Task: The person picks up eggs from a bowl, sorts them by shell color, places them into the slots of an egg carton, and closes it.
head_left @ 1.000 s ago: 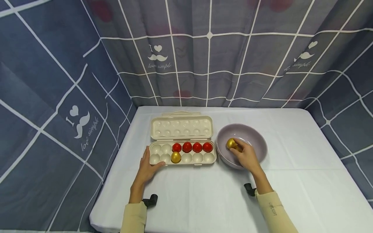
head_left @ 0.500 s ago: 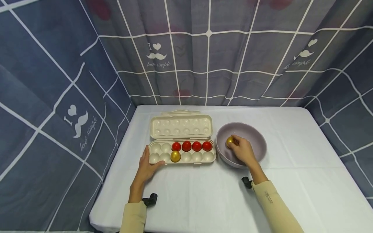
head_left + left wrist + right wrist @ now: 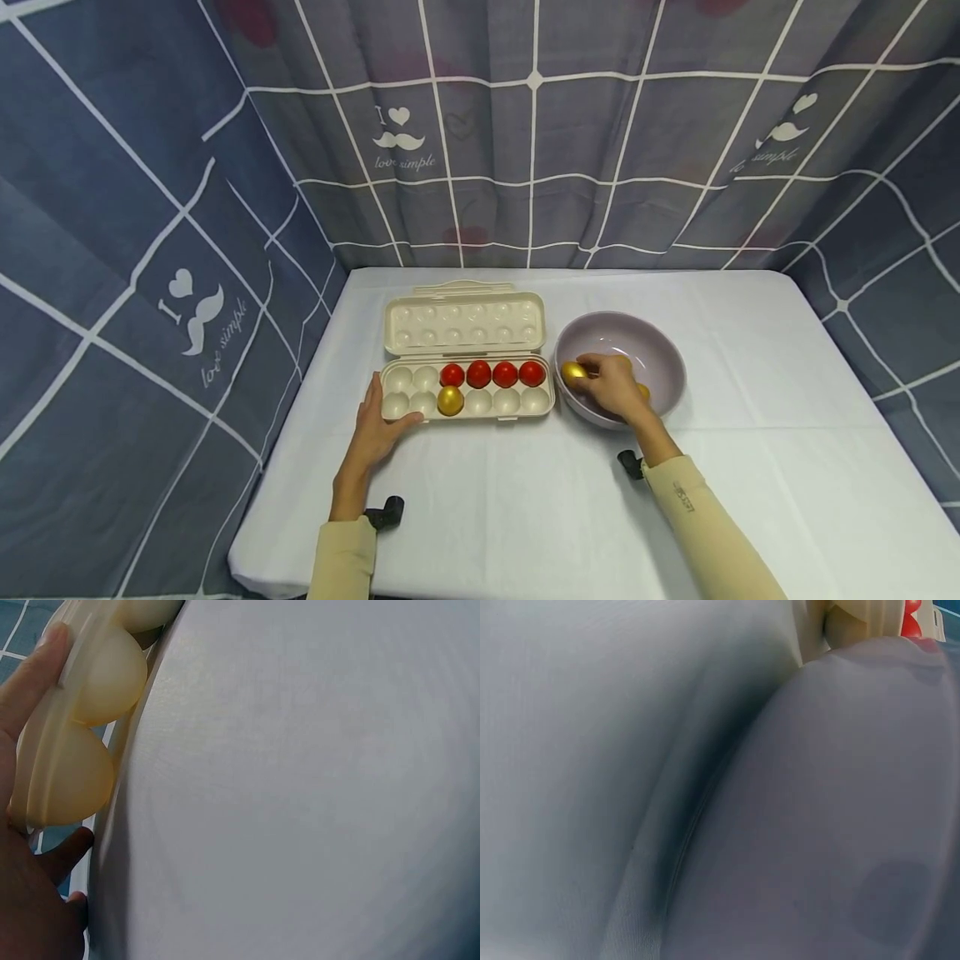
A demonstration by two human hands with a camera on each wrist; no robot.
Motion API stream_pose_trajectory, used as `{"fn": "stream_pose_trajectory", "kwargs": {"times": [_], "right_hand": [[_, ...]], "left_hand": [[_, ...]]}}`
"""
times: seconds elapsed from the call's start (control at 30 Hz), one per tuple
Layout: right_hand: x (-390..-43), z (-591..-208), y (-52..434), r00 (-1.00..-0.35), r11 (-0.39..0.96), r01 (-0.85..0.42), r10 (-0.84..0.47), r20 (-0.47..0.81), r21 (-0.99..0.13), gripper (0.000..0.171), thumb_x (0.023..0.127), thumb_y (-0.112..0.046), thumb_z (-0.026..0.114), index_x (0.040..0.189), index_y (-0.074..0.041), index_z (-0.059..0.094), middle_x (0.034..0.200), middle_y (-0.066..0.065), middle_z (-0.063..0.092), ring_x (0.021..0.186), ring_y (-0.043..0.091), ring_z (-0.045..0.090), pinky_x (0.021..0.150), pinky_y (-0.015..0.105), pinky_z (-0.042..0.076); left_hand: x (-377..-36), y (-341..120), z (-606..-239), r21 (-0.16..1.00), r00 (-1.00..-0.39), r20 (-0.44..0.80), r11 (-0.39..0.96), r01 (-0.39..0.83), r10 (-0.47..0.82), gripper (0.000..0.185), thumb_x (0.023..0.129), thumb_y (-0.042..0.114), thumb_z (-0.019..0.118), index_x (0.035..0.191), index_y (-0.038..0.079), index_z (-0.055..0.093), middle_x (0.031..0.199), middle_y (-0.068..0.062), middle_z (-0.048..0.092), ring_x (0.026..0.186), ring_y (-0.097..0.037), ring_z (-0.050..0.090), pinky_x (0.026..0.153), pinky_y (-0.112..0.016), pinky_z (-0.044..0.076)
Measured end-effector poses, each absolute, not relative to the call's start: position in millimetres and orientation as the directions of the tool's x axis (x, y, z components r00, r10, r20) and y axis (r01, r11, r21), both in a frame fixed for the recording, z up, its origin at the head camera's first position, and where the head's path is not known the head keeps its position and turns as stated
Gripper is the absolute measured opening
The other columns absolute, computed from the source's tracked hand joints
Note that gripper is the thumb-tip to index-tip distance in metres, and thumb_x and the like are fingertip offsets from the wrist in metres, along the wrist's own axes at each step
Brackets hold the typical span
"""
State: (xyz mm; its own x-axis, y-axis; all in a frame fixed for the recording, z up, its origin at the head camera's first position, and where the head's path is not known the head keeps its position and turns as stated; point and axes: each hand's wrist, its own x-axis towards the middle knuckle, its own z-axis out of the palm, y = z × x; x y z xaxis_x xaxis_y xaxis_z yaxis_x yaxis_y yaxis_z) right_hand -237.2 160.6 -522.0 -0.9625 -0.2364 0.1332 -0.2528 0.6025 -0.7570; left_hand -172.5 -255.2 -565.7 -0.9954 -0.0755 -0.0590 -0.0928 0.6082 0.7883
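Observation:
My right hand (image 3: 617, 385) pinches a gold egg (image 3: 573, 372) over the left side of the mauve bowl (image 3: 663, 357). Another gold egg (image 3: 644, 390) shows in the bowl, partly hidden by that hand. To the left lies a cream egg box (image 3: 506, 418), its lid (image 3: 465, 323) folded back. Several red eggs (image 3: 478, 374) fill the right part of its back row, and one gold egg (image 3: 450, 401) sits in the front row. My left hand (image 3: 377, 429) rests against the box's left end, fingers straight along the side, thumb (image 3: 34, 679) on the front rim.
A white cloth (image 3: 525, 508) covers the table beneath both containers. Dark checked curtains (image 3: 480, 142) stand behind and at the sides. In the right wrist view the bowl's outer wall (image 3: 817, 802) fills much of the frame, beside the egg box's corner (image 3: 862, 622).
My right hand has moved left inside the bowl and up to its left rim, bringing the gold egg along. My left hand keeps its place at the egg box.

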Motion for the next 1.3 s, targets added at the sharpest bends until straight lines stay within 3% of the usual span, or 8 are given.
{"fn": "stream_pose_trajectory", "kwargs": {"times": [0.5,0.77,0.93,1.13,1.2,1.3], "right_hand": [[-239.7,-523.6,160.7,-0.961,0.634,-0.225,-0.269,0.062,-0.739,0.038,0.083,-0.005,0.075,0.117,0.010,0.064,0.109,0.023,0.068,0.101,0.038,0.064,0.090,0.050,0.050],[-236.5,-516.7,161.6,-0.985,0.667,-0.153,-0.159,0.061,-0.729,0.037,0.080,-0.009,0.075,0.114,0.000,0.065,0.107,0.017,0.069,0.097,0.032,0.064,0.082,0.049,0.048],[-233.7,-514.9,157.2,-0.990,0.580,-0.138,-0.075,0.116,-0.803,0.034,0.079,-0.008,0.074,0.110,-0.001,0.063,0.105,0.018,0.068,0.096,0.032,0.063,0.082,0.042,0.049],[-232.9,-512.8,140.9,-0.979,0.390,-0.186,-0.001,0.202,-0.902,0.035,0.081,-0.005,0.077,0.110,0.004,0.061,0.110,0.020,0.066,0.105,0.031,0.063,0.085,0.026,0.053],[-229.7,-506.0,133.4,-0.969,0.330,-0.230,0.011,0.247,-0.916,0.037,0.081,-0.001,0.076,0.113,0.007,0.060,0.112,0.022,0.063,0.107,0.032,0.061,0.087,0.029,0.054],[-220.6,-491.2,121.4,-0.943,0.275,-0.321,0.001,0.334,-0.906,0.039,0.080,0.008,0.073,0.117,0.013,0.060,0.114,0.027,0.059,0.107,0.038,0.059,0.088,0.042,0.054]], "left_hand": [[-174.4,-257.5,-565.6,0.797,-0.998,-0.028,0.601,-0.061,-0.064,0.123,0.079,0.043,0.083,0.158,0.004,-0.003,0.164,-0.015,-0.001,0.147,-0.043,0.002,0.116,-0.059,0.008],[-174.5,-257.2,-566.3,0.801,-0.998,-0.027,0.596,-0.059,-0.063,0.123,0.078,0.044,0.083,0.158,0.004,-0.003,0.164,-0.015,-0.001,0.147,-0.043,0.002,0.116,-0.059,0.008],[-173.9,-257.7,-566.3,0.799,-0.997,-0.030,0.597,-0.063,-0.065,0.124,0.078,0.044,0.083,0.158,0.004,-0.003,0.164,-0.016,0.000,0.147,-0.044,0.003,0.115,-0.059,0.008],[-172.8,-257.7,-566.5,0.803,-0.998,-0.034,0.593,-0.064,-0.061,0.122,0.080,0.043,0.081,0.158,0.005,-0.004,0.164,-0.017,-0.001,0.147,-0.044,0.001,0.115,-0.060,0.007],[-172.5,-257.1,-566.4,0.802,-0.998,-0.034,0.594,-0.063,-0.061,0.121,0.080,0.043,0.081,0.158,0.006,-0.004,0.164,-0.018,0.000,0.146,-0.045,0.001,0.115,-0.061,0.007],[-172.7,-256.6,-566.7,0.797,-0.997,-0.034,0.600,-0.065,-0.063,0.121,0.080,0.043,0.081,0.158,0.006,-0.004,0.164,-0.018,0.001,0.146,-0.045,0.002,0.115,-0.060,0.008]]}}
